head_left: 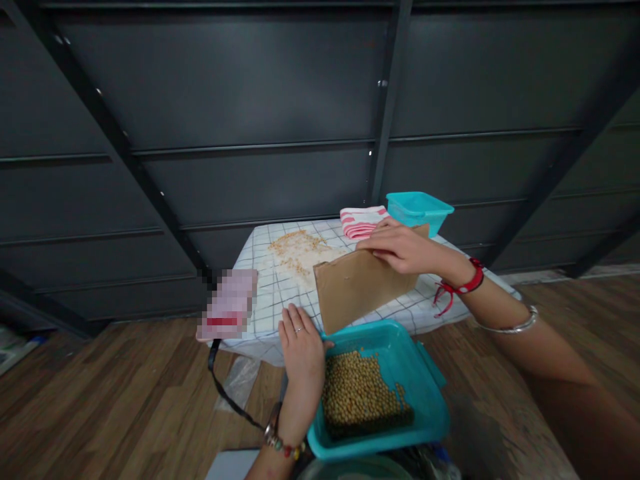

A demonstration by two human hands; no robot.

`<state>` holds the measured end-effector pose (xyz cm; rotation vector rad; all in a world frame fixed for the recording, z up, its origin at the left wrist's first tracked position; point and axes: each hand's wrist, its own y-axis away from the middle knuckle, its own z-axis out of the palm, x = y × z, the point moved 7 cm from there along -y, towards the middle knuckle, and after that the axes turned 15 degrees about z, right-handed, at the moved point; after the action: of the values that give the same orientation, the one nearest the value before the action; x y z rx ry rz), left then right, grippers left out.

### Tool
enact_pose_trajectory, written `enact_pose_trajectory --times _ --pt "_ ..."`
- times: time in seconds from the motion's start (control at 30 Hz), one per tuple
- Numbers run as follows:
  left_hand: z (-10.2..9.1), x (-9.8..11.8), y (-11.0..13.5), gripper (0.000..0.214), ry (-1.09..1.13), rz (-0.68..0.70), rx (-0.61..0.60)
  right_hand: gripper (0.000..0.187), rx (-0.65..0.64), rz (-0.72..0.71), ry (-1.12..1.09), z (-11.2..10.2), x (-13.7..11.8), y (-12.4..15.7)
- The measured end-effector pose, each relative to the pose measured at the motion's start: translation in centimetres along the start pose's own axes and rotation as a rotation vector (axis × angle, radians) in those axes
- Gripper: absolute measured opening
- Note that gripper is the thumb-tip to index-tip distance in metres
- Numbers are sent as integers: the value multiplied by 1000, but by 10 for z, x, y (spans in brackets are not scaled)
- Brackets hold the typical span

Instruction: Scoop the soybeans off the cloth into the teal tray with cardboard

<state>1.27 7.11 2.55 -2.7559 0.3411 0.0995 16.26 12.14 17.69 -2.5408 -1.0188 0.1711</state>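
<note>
Where the white checked tablecloth (263, 267) nears its front edge, one brown cardboard sheet (357, 290) stands tilted on its long side, its near lower corner at the far rim of the tub.

Right hand (397, 247): closed over the sheet's upper edge, gripping it from above.

Left hand (303, 347): fingers outstretched at the cloth's front edge, beside the tub's left corner; whether the thumb or palm holds the rim, cannot tell.

Rectangular turquoise plastic tub (410, 380), one: just before the table; part-filled with dried, soybean-like beans (363, 393), heaped to the left, right side bare.

Yellow-orange grains (295, 243), scattered, with pale powder (320, 257): on the cloth, beyond the sheet and to its left.

Pink-and-white striped towel (360, 223), folded; smaller turquoise container (425, 213): both at the back right.

Handling notes, by judgement: lower edge best kept level and in full contact with the cloth, strokes low and slow; grip near the middle of the upper edge, lest the sheet twist or bow. Cloth to be held taut, as a ruck would catch the cardboard. Tub rim best kept close against the table edge; any gap could let loose grains fall.
</note>
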Motion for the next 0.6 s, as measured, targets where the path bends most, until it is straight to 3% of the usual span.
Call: enact_pose_trajectory --times 0.4,0.6 --pt "-1 1 0 61 -40 11 -22 35 276 211 221 -1 31 -10" --pt "-2 1 1 59 -7 11 13 39 270 173 282 6 26 -4"
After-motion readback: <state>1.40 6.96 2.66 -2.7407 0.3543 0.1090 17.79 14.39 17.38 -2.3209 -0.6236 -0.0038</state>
